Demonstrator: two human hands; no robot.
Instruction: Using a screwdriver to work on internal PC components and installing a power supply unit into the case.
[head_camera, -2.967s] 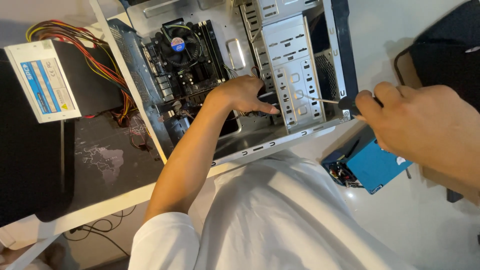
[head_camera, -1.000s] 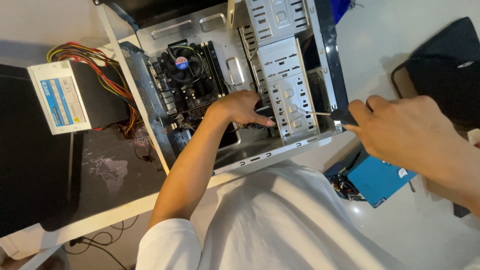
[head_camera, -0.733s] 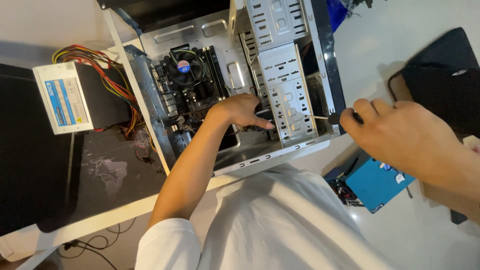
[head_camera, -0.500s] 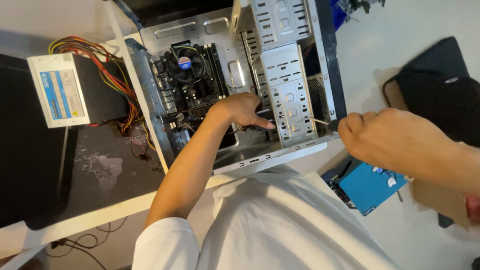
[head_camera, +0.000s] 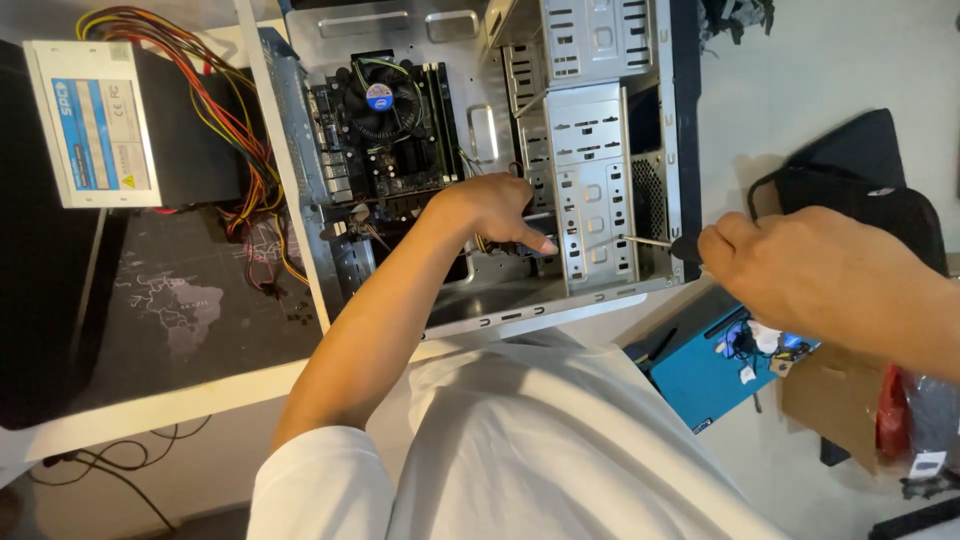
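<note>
At frame centre the left hand (head_camera: 495, 210) is bracing inside the open computer case (head_camera: 600, 150), fingers loosely together, while the right hand (head_camera: 800, 270), fingers clamped on a screwdriver (head_camera: 655, 242), is aiming its tip at the drive cage (head_camera: 592, 200).

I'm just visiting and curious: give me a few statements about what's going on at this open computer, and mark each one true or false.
1. The right hand holds a screwdriver with its tip at the drive cage. True.
2. The left hand rests on the power supply. False: it reaches inside the computer case, beside the drive cage.
3. The power supply sits outside the case. True.
4. The cooling fan lies on the floor. False: it sits on the motherboard.
</note>
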